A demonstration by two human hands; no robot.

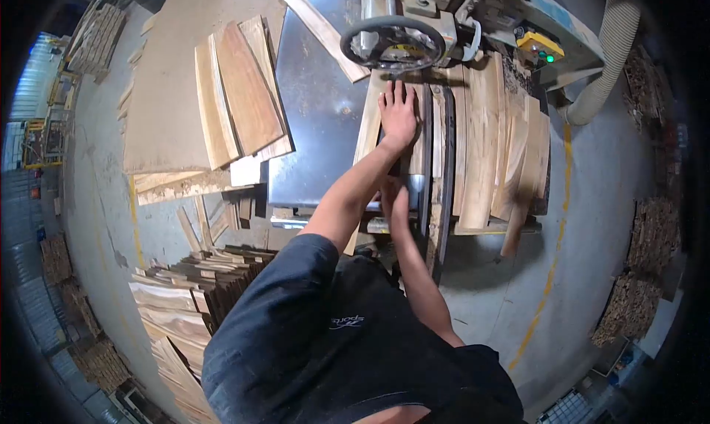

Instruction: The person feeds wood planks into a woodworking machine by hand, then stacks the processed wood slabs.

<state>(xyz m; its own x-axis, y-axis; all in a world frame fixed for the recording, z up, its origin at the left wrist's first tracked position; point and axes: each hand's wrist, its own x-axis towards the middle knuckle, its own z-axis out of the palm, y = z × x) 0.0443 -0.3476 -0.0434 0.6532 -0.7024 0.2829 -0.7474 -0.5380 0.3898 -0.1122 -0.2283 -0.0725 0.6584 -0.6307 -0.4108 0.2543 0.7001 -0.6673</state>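
Note:
My left hand (399, 117) lies flat with its fingers spread, pointing toward the machine, on the wood at the right edge of the shiny metal table (318, 128). A pale narrow board (367, 132) runs lengthwise just left of this hand. Closer to my body, my right hand (396, 194) is low at the table's near edge, partly behind my left forearm. Its fingers are mostly hidden, so what it grips, if anything, does not show. Dark metal rails (441, 157) run lengthwise right of both hands.
A machine with a black handwheel (393, 44) and green-lit yellow control box (539, 46) stands ahead. Boards (484, 143) lie to the right. More planks (250, 87) rest on a brown sheet at left; stacked wood (174, 298) stands low left. A ribbed hose (610, 61) hangs far right.

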